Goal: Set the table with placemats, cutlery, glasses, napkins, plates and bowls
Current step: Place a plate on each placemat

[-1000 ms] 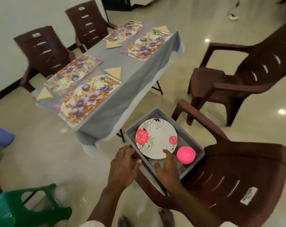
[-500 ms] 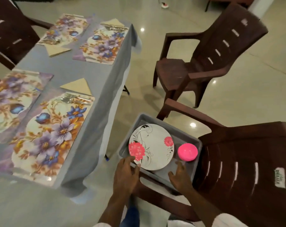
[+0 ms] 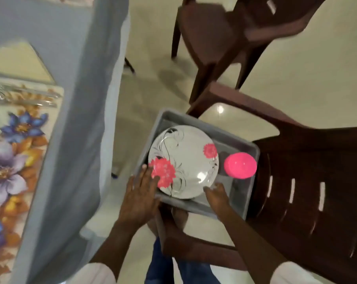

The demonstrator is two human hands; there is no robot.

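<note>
At your knees, on the brown chair (image 3: 306, 181), the grey tray (image 3: 196, 206) holds the flowered plate (image 3: 185, 158) and, right of it, the pink bowl (image 3: 240, 165). Your left hand (image 3: 140, 193) lays straight fingers on the plate's left rim; your right hand (image 3: 217, 198) touches its near rim with loose fingers. Leftward, the clothed table (image 3: 77, 99) bears placemat (image 3: 14, 150), cutlery (image 3: 20, 97), napkin (image 3: 20, 62); beyond stands another chair (image 3: 224, 33).

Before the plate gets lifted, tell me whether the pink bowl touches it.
Apart. The head view shows a strip of grey tray between the plate and the pink bowl.
</note>
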